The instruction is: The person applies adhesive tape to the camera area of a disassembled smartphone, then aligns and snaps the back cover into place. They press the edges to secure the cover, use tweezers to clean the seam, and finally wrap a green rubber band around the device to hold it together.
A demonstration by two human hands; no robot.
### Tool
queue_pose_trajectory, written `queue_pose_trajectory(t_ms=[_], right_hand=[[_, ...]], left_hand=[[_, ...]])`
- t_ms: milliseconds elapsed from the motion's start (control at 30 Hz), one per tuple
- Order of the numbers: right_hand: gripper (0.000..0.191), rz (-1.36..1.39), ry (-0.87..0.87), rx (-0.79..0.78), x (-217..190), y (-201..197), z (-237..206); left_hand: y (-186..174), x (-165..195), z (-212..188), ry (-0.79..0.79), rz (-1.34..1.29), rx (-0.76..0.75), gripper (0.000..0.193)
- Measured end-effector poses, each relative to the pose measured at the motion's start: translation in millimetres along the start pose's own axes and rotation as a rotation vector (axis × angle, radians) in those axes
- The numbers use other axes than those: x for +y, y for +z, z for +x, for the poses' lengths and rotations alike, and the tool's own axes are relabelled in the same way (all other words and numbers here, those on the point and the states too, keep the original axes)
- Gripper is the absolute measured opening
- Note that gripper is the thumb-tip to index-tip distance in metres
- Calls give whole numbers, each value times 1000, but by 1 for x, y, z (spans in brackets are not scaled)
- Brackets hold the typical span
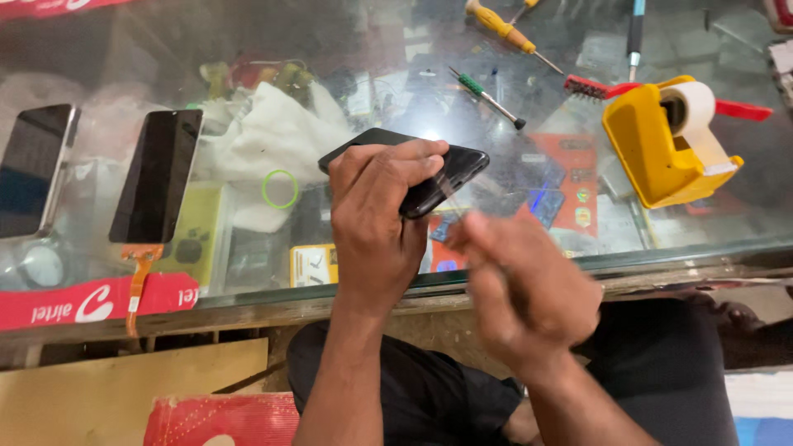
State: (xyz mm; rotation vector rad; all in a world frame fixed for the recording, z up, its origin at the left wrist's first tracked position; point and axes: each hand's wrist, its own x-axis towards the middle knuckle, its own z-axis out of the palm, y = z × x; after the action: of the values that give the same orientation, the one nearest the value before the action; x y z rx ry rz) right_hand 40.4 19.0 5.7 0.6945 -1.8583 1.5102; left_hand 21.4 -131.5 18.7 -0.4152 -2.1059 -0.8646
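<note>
Left hand [376, 219] clamps the black phone [429, 177] above the glass counter's [496, 272] near edge; right hand [524, 285], blurred, fingers seemingly pinched at it.

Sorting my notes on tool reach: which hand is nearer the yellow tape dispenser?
Right. The right hand is blurred below and left of the yellow tape dispenser, apart from it. The left hand is farther left, gripping the black phone.

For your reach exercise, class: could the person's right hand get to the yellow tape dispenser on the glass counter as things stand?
Probably yes. The right hand hovers by the black phone, and the glass counter between it and the yellow tape dispenser looks unobstructed.
</note>
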Motion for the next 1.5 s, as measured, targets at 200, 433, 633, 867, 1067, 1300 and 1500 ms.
queue_pose_trajectory(t_ms=[200,433,633,867,1067,1300,1500], right_hand=[[27,-9,-110,-65,-4,1,4],[24,-71,-29,5,-8,3,6],[22,-9,70,69,-14,7,17],[17,39,143,45,6,2,-6],[26,152,30,195,22,4,-10],[53,-151,-74,-245,-1,12,-6],[51,-230,-214,-345,5,4,0]], left_hand=[[0,0,1,20,14,1,26],[0,0,0,18,17,2,25],[-1,1,0,29,19,-15,24],[2,2,0,39,23,-12,22],[2,2,1,35,3,-27,20],[3,0,0,26,8,31,23],[4,-1,-2,2,-14,50,22]])
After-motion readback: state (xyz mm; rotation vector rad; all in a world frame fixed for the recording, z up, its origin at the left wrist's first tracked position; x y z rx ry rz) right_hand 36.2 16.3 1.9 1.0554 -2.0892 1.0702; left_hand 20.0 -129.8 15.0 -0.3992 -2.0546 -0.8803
